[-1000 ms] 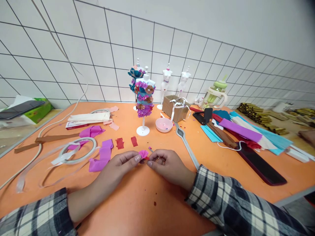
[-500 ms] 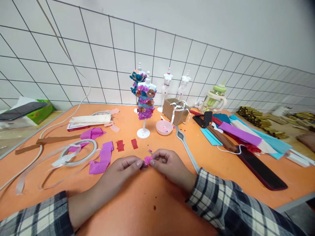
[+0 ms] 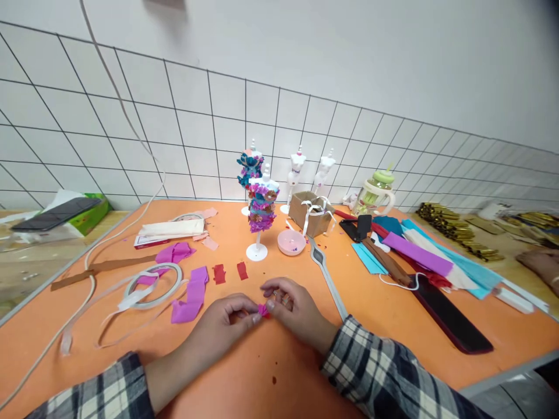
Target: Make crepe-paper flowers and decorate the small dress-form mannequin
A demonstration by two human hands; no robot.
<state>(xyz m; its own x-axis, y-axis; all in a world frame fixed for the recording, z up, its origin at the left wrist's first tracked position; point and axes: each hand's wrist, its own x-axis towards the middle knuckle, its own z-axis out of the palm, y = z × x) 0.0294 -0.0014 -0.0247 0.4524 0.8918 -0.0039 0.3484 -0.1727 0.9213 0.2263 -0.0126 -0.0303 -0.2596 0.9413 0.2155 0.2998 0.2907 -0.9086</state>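
Note:
Between my fingertips, low over the orange table [image 3: 236, 372], is a small bunched piece of pink crepe paper [image 3: 263, 310]. My left hand [image 3: 222, 326] pinches it from the left between thumb and forefinger. My right hand [image 3: 297, 308] closes on its other side, the fingers curled and partly hidden. Just beyond the hands lie two red paper pieces [image 3: 219, 274] [image 3: 242, 270]. A purple crepe paper strip [image 3: 192, 297] rests left of my left hand. Farther back stands a miniature dress form [image 3: 262, 209] covered with purple, blue and brown paper flowers.
A pink bowl [image 3: 292, 242], grey tweezers [image 3: 329, 276] and a cardboard box [image 3: 301, 212] with white ribbon are ahead. Tape rolls [image 3: 177, 285] and a cable [image 3: 89, 291] lie left. Paper strips [image 3: 419, 253], a dark phone [image 3: 454, 317] and a green-lidded bottle [image 3: 374, 195] are right.
The view has tilted up, so the table sits lower. Both hands remain together at the pink paper, which now looks more bunched, and the right fingers have shifted around it.

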